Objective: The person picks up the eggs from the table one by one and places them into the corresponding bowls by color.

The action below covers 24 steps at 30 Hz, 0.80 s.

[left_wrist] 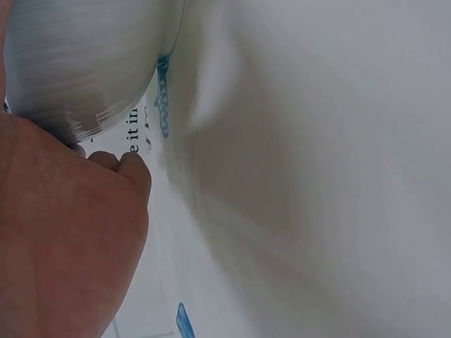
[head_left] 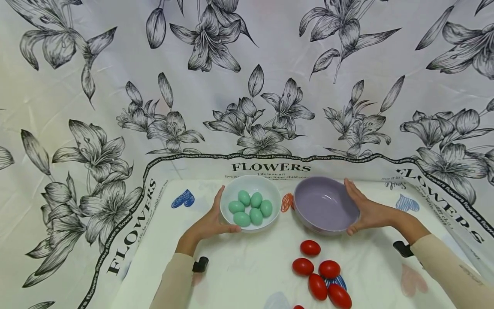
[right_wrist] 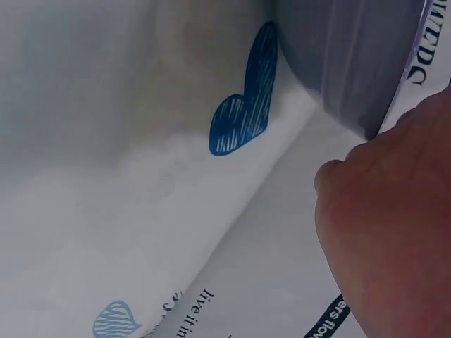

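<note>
In the head view, my left hand (head_left: 212, 221) grips the left side of a white bowl (head_left: 251, 181), its thumb along the near rim. Several pale green eggs (head_left: 242, 219) lie inside that bowl. My right hand (head_left: 370, 211) holds the right side of a purple bowl (head_left: 324, 206), thumb in front and fingers toward the back; nothing is inside it. Each wrist view shows the hand against the outer wall of its bowl, the white bowl (left_wrist: 84, 63) at left and the purple bowl (right_wrist: 345, 56) at right. The fingertips are partly hidden.
Several red eggs (head_left: 317, 286) lie loose on the table in front of the purple bowl. One more red egg (head_left: 299, 307) is cut off at the bottom edge. A white cloth with printed hearts covers the table (head_left: 239, 270), and a flower-printed curtain (head_left: 270, 107) hangs behind.
</note>
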Tool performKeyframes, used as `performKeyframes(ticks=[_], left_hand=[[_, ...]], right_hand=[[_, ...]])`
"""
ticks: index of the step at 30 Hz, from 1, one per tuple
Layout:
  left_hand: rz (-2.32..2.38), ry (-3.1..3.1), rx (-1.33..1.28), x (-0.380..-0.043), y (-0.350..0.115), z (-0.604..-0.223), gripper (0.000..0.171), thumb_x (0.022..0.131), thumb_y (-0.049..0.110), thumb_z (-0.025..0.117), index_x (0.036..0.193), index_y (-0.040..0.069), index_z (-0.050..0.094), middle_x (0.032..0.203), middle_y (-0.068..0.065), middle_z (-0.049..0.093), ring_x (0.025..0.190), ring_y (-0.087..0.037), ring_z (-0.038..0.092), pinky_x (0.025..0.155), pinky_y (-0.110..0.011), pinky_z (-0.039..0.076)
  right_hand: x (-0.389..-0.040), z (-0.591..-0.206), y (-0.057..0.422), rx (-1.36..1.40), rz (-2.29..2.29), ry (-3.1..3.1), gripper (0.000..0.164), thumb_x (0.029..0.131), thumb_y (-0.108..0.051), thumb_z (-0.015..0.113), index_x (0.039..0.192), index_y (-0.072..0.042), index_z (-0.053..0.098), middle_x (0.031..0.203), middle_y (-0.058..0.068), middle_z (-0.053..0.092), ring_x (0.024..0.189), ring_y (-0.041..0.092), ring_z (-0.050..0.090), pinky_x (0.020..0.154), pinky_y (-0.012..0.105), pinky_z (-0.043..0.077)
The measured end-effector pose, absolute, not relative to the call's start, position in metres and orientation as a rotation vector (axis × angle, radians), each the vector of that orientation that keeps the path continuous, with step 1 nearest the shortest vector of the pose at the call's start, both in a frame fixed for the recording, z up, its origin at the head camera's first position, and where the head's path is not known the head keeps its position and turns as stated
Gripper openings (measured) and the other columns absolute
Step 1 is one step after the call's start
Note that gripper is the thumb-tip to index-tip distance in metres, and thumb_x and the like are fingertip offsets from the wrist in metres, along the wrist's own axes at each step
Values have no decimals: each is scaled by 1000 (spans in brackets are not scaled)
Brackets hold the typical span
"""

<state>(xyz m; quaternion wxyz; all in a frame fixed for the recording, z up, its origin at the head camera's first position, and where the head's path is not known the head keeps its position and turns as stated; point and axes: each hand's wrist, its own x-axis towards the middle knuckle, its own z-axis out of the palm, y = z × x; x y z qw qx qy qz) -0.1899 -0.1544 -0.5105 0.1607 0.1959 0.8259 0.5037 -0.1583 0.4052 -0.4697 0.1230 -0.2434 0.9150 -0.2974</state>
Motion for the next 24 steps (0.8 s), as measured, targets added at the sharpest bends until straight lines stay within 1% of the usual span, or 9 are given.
performKeyframes(ticks=[5, 8, 11, 16, 19, 22, 24], left_hand=[[1447, 2357, 580, -191, -154, -512, 147, 75, 43, 98, 164, 46, -19, 177, -5, 5, 162, -39, 11, 123, -72, 15], [1447, 2358, 577, -192, -154, -511, 147, 75, 43, 98, 164, 47, -19, 177, -4, 4, 162, -39, 10, 123, -73, 14], [1440, 2357, 578, -192, -153, -510, 146, 75, 43, 97, 164, 47, -19, 178, -4, 3, 162, -39, 10, 123, -72, 14], [1393, 2391, 568, -190, -150, -511, 148, 75, 46, 97, 166, 41, -20, 178, -5, 0, 162, -39, 8, 123, -72, 17], [1337, 2445, 552, -183, -146, -509, 147, 76, 50, 95, 166, 38, -21, 178, -5, -6, 163, -38, 4, 124, -69, 18], [1260, 2552, 549, -169, -143, -504, 144, 80, 58, 90, 165, 36, -24, 177, -5, -15, 163, -38, -1, 124, -67, 20], [1213, 2659, 580, -154, -139, -496, 138, 84, 60, 85, 166, 32, -22, 177, -4, -17, 163, -37, -4, 124, -64, 21]], right_hand=[[-157, -473, 405, -670, -886, 2652, 161, 68, -42, 101, 166, -13, -24, 167, 39, -14, 149, 70, 2, 109, 84, 24], [-156, -475, 404, -625, -894, 2648, 162, 67, -37, 102, 165, -13, -25, 167, 38, -15, 149, 70, 3, 110, 84, 23], [-154, -477, 405, -591, -883, 2647, 162, 67, -36, 101, 164, -12, -27, 168, 36, -16, 150, 69, 3, 111, 83, 22], [-148, -475, 406, -568, -881, 2642, 161, 69, -37, 100, 164, -10, -26, 167, 37, -14, 150, 69, 3, 111, 83, 23], [-144, -475, 406, -550, -893, 2644, 161, 68, -36, 101, 165, -10, -25, 167, 39, -13, 149, 70, 3, 111, 83, 23], [-141, -477, 406, -537, -901, 2651, 160, 67, -35, 101, 165, -12, -24, 167, 38, -12, 149, 70, 5, 110, 83, 24], [-141, -478, 407, -539, -911, 2655, 160, 67, -35, 101, 166, -12, -24, 168, 37, -12, 149, 70, 6, 110, 82, 25]])
